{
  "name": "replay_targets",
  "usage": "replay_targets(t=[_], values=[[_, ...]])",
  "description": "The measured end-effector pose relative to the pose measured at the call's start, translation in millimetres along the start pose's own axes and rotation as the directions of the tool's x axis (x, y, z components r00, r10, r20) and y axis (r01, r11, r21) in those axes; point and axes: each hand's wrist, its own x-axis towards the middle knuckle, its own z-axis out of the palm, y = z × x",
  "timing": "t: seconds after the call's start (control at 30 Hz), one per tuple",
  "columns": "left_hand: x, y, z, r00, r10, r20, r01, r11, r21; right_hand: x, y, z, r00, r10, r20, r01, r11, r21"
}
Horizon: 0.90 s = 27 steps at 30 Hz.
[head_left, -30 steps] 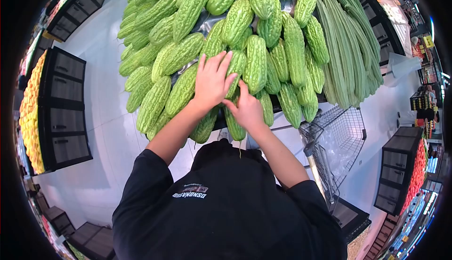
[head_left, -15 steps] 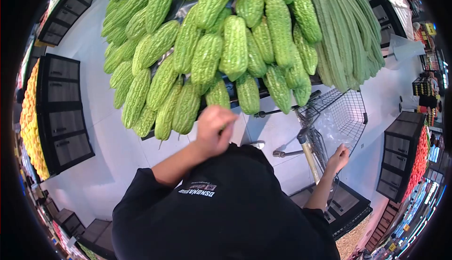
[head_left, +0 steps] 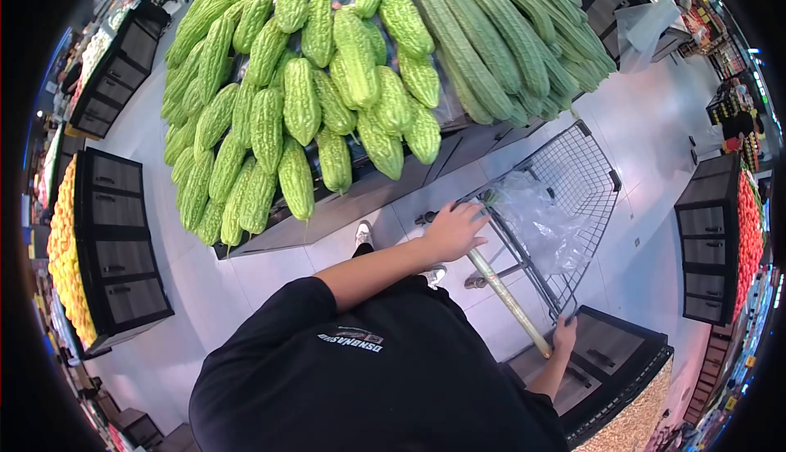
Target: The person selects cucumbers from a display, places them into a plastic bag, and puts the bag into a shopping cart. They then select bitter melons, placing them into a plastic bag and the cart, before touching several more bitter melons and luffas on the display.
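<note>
My left hand [head_left: 457,231] lies over the upper end of the shopping cart's handle bar [head_left: 512,303], fingers curled onto it. Near the bar's lower end, my right hand [head_left: 565,335] is closed around the corner of the cart frame. A clear plastic bag [head_left: 547,221] lies in the wire basket [head_left: 602,180], with something green partly showing near its upper left; what it is I cannot make out.
Beyond the cart stands a display of bitter melons [head_left: 266,128] beside long ridged gourds [head_left: 491,42]. Dark drawer cabinets with yellow-orange fruit [head_left: 67,247] are at the left, others with red produce [head_left: 748,239] at the right. A dark cabinet [head_left: 610,354] adjoins the right hand.
My left hand has moved from in front of the melons rightward onto the cart handle. My right hand has come down to the frame corner. The view has shifted, with the display further left.
</note>
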Motion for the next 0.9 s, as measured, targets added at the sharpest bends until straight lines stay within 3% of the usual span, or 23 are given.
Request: replay_targets(t=[0.03, 0.1, 0.13, 0.3, 0.37, 0.57, 0.9], values=[[6.1, 5.8, 4.1, 1.0, 0.007, 0.001, -0.007, 1.0, 0.007, -0.9, -0.2, -1.2, 0.99, 0.03, 0.138, -0.043, 0.995, 0.091], [16.8, 12.2, 10.1, 0.966, -0.2, 0.166, 0.179, 0.975, 0.133, 12.8, 10.1, 6.6, 0.994, -0.01, 0.107, 0.002, 0.997, 0.076], [23.5, 14.0, 18.7, 0.975, -0.217, 0.054, 0.205, 0.963, 0.175, 16.5, 24.7, 20.1, 0.996, -0.043, 0.081, 0.038, 0.997, 0.067], [36.2, 16.5, 18.1, 0.968, -0.21, 0.138, 0.174, 0.956, 0.237, 25.0, 30.6, 28.9, 0.983, -0.172, 0.056, 0.167, 0.982, 0.091], [40.0, 18.9, 18.1, 0.959, -0.221, 0.176, 0.178, 0.956, 0.234, 19.8, 22.1, 18.5, 0.974, -0.224, 0.034, 0.223, 0.975, 0.015], [45.6, 19.2, 24.8, 0.977, -0.168, 0.133, 0.122, 0.947, 0.298, 27.1, 19.3, 16.1, 0.977, -0.211, 0.01, 0.211, 0.977, 0.022], [80.0, 20.9, 27.3, 0.964, -0.211, 0.16, 0.156, 0.941, 0.299, 41.6, -2.7, -6.5, 0.99, -0.124, 0.073, 0.123, 0.992, 0.02]])
